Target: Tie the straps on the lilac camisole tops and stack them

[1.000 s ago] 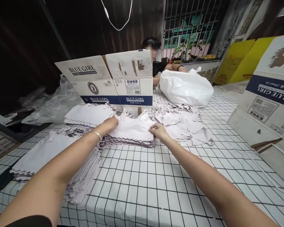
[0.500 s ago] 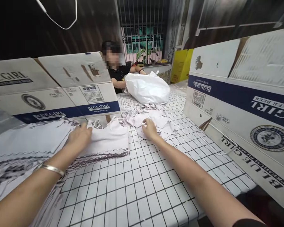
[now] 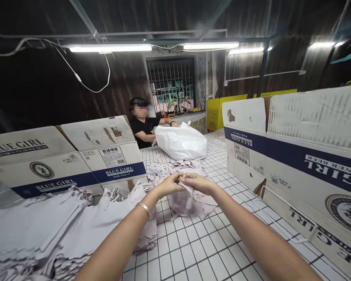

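My left hand [image 3: 170, 185] and my right hand [image 3: 199, 183] meet over the table, fingers pinched together on the upper edge of a pale pink strappy top [image 3: 181, 203]. The cloth hangs down from my fingertips, and its lower part is near or on the table. Behind and around it lies a loose heap of similar tops [image 3: 160, 168]. Left of my hands, flat stacks of these tops [image 3: 102, 218] show thin straps at the far end and wavy hems at the near end. My fingertips partly hide the gripped edge.
Open cardboard boxes stand at the left [image 3: 70, 164] and right [image 3: 289, 156] of the grid-patterned table [image 3: 175, 249]. Across it, a person [image 3: 143, 127] in black handles a large white bag [image 3: 181, 142]. A white wire-like frame [image 3: 277, 218] leans by the right box.
My left hand has left the stack and moved right to join my right hand. Both hands now hold one top's edge, raised from the heap. The camera view has tilted upward.
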`<state>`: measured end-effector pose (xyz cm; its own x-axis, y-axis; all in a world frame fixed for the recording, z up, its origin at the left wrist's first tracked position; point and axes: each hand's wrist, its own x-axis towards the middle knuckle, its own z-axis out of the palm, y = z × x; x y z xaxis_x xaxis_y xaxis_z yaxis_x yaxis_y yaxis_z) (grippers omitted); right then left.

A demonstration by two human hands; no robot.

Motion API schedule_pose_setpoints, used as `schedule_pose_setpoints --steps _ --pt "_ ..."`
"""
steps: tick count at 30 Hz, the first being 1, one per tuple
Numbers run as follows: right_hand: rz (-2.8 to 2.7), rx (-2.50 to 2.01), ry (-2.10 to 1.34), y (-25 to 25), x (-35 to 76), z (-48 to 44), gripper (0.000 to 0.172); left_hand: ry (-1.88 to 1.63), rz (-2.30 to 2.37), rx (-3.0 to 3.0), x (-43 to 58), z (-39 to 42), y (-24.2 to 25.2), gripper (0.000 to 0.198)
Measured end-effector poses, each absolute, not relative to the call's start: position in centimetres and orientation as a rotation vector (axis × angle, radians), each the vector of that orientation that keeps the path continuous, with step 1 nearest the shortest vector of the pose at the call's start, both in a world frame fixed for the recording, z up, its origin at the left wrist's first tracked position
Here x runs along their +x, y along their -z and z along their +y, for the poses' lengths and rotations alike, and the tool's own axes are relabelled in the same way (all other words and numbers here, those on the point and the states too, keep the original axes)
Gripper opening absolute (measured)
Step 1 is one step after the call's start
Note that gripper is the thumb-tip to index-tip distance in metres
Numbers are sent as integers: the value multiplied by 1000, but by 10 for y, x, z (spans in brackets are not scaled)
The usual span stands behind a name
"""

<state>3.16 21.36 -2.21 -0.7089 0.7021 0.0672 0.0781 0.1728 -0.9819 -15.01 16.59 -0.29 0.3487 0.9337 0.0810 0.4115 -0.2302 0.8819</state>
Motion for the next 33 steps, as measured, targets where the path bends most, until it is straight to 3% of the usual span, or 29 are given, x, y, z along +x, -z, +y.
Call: schedule_pose_setpoints --steps 2,4,11,19,26,29,33 --pt "-1895 -580 -1758 0 48 205 37 -743 1041 1697 -148 159 -10 34" --pt "-1929 -562 -1811 -20 65 196 38 -691 968 1601 -146 146 -25 27" --pt "-2183 -512 -2031 -26 120 162 36 -816 740 1357 -139 85 -53 36" --pt "-2001 -439 -1939 0 165 141 29 -499 938 1552 -147 36 -54 26" --pt "-2073 -637 -1922 -10 182 123 31 -354 1029 1501 -149 13 -51 35" --pt "-2072 -853 -1738 -3 181 122 34 -361 1179 1496 -151 18 -27 38" --pt "-2074 -1378 -976 26 182 115 41 -456 1841 1815 -136 14 29 34"
